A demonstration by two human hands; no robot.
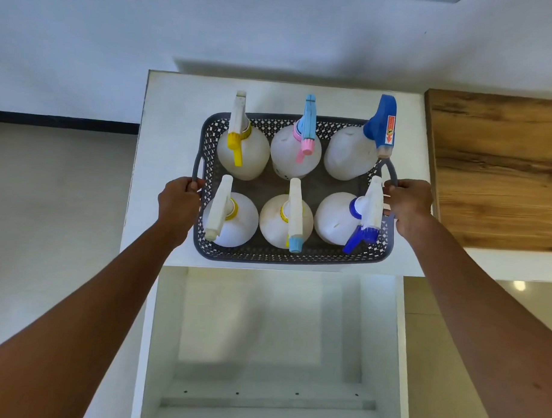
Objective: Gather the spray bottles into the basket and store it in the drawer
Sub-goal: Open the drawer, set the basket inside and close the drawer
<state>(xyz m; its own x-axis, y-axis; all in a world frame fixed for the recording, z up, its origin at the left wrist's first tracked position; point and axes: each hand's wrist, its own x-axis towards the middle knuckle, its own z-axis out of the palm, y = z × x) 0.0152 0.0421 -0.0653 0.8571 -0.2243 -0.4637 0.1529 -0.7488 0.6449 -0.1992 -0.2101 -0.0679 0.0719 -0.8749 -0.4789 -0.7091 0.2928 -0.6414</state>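
Both hands are grasping the basket (285, 256) handles: left hand (178, 202), right hand (408, 204). Six spray bottles (243, 151) are standing inside it.

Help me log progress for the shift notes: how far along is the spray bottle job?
Done: all six spray bottles stand in the basket, none visible outside it. In hand: the left hand and right hand grip its sides over the white cabinet top. Left: set it down in the open drawer below, which holds nothing yet, then close it.
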